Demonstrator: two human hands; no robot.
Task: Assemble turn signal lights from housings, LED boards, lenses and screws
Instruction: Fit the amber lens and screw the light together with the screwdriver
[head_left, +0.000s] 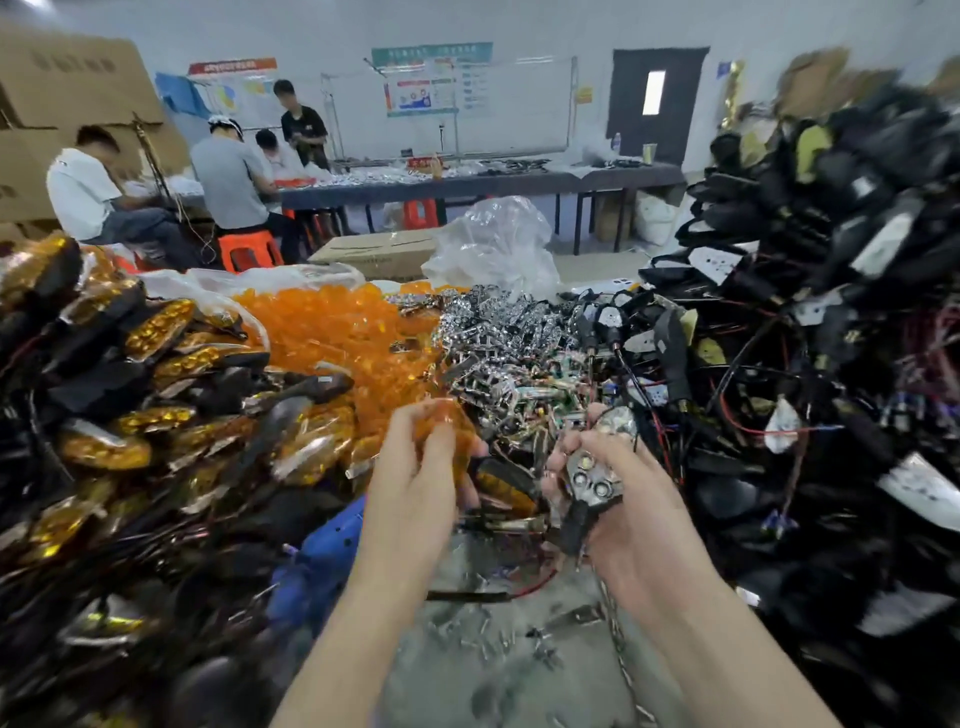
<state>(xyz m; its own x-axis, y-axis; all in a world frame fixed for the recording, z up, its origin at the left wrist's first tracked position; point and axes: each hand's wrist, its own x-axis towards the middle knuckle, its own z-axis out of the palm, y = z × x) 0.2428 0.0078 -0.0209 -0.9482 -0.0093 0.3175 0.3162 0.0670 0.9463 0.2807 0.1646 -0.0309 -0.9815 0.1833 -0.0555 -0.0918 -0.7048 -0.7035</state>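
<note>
In right hand (635, 503), housing (575, 522) with board (592, 480), in left hand (413, 486), lens (460, 422)

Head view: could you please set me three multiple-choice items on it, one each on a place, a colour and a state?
1. The orange lens pile lies where relative to the chrome parts pile? A) left of it B) right of it C) behind it
2. The lens in the left hand is: A) red B) orange C) clear
3. The right hand is: A) open, empty B) flat on the chrome parts pile C) gripping a housing
Answers: 1 A, the orange heap sits left of the chrome one; 2 B, it shows orange in the grip; 3 C, fingers curl round the housing, LEDs uncovered.
</note>
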